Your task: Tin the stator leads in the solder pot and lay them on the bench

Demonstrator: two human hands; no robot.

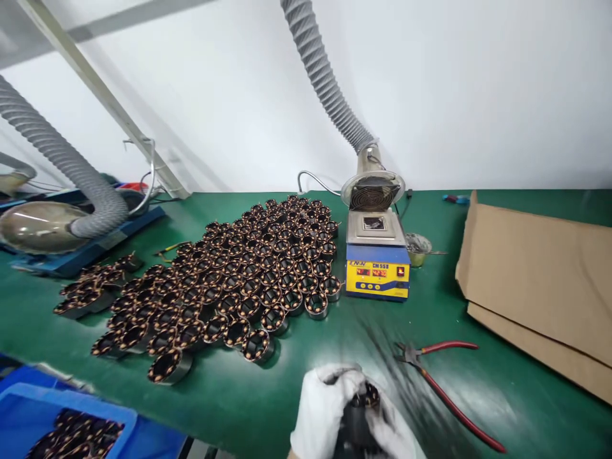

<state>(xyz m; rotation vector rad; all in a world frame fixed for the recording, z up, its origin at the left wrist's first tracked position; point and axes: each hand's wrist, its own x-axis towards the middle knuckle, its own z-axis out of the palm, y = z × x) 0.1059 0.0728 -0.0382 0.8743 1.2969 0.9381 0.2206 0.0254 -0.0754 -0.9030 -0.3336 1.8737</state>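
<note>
My left hand point(321, 408), in a white glove, is closed on the left side of a dark ring-shaped motor stator point(357, 424) at the bottom centre. On its other side my right hand point(393, 430), also gloved and blurred by motion, has its fingers against the same stator. Copper windings show at the stator's top; its lower part is dark and smeared. Many similar stators point(258, 345) with copper ends stand packed together on the green table, left of my hands. Red-handled cutters point(449, 395) lie open to the right of my right hand.
A blue and yellow solder pot point(377, 280) stands under a ducted hood point(373, 185). A small tin point(418, 248) is beside it. Cardboard point(540, 274) lies at right. Blue bin point(124, 421) with stators is at lower left; another hood point(43, 226) is at far left.
</note>
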